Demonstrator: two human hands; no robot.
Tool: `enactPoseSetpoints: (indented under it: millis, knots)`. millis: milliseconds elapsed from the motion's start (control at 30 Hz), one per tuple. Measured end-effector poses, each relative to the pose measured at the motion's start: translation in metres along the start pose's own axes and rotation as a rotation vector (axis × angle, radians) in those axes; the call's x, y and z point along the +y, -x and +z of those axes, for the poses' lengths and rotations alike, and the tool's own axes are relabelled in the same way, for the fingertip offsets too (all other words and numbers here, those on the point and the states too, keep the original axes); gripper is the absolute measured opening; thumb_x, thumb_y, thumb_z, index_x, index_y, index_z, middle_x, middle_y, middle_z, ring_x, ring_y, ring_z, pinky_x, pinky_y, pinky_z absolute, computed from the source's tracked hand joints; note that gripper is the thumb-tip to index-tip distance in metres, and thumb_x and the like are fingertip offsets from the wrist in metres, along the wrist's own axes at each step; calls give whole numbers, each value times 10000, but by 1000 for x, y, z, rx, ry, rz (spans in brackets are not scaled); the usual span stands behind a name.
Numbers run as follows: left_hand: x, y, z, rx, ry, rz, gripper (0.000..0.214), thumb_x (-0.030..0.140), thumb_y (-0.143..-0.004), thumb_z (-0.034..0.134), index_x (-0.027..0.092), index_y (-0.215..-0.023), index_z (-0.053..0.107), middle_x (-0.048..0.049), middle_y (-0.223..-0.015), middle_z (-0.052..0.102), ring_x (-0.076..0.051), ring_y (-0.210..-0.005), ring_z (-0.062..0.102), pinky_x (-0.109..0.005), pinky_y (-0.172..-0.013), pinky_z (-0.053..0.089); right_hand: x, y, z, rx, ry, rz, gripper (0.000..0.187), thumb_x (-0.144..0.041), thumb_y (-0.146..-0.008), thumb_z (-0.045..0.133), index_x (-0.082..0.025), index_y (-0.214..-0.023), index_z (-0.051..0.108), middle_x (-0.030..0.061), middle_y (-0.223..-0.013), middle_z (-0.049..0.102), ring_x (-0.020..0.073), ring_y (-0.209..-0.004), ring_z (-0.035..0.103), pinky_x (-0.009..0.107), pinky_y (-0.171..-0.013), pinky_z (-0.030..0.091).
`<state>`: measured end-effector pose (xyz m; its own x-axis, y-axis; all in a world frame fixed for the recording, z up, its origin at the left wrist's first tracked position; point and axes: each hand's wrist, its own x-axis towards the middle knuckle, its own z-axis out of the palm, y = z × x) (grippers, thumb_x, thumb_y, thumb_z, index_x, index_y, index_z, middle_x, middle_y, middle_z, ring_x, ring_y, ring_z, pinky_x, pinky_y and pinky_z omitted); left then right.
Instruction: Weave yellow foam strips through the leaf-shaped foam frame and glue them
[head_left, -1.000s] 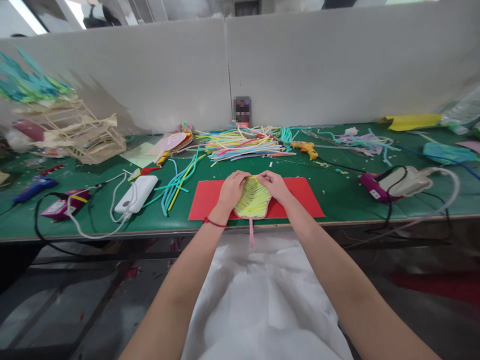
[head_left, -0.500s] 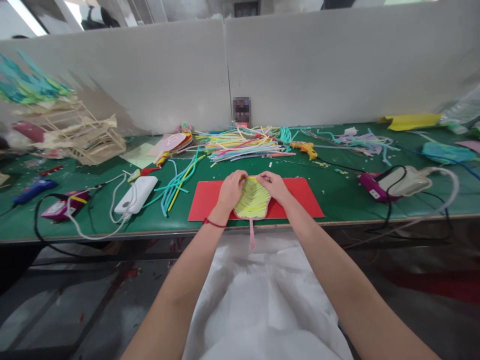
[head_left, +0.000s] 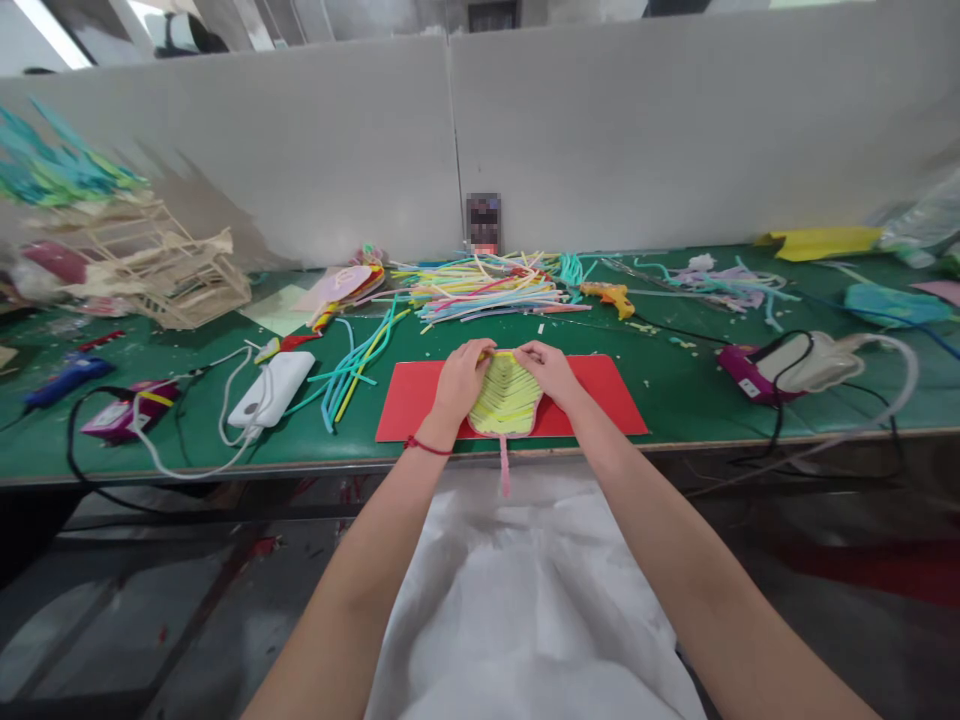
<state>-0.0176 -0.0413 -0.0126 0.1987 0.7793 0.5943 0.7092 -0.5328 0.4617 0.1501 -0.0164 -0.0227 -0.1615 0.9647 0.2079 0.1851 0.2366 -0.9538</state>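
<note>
A yellow-green, fan-shaped craft piece (head_left: 505,402) with ribbed rows and a pink edge lies over a red sheet (head_left: 606,398). Its pink fuzzy handle (head_left: 505,465) hangs past the table's front edge. My left hand (head_left: 466,377) closes on the piece's upper left edge, fingers bent. On the upper right edge, my right hand (head_left: 549,372) pinches with thumb and fingers together. Both hands' fingertips meet the far edge, where a brighter yellow strip shows; exactly what each fingertip presses is too small to make out.
A heap of coloured pipe cleaners (head_left: 480,290) lies behind the red sheet. An orange glue gun (head_left: 611,298) sits right of it. A white power bank (head_left: 274,390) with cables and a purple box (head_left: 131,412) are at left. Another purple box (head_left: 754,378) stands at right.
Almost nothing differs. Both hands stay at the far edge of the fan-shaped piece, with only a tiny shift of the piece and its handle.
</note>
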Motion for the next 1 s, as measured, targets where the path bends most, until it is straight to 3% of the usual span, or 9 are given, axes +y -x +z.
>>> enactPoseSetpoints:
  millis: [733, 1000]
  knots:
    - [1, 1, -1, -19, 34, 8, 283, 71, -796, 417, 174, -1031, 536, -55, -962, 610, -155, -918, 545, -305, -838, 438, 3, -1, 0, 1, -25, -2, 305, -482, -677, 582, -182, -728, 585, 5, -646, 591, 141, -606, 521, 262, -559, 393]
    - [0, 1, -1, -9, 20, 8, 291, 120, -793, 495, 188, -1074, 526, -42, -913, 622, -154, -885, 556, -303, -817, 442, -1, 1, 0, -2, -13, -9, 306, -479, -679, 576, -177, -726, 576, -4, -619, 561, 130, -585, 492, 261, -558, 380]
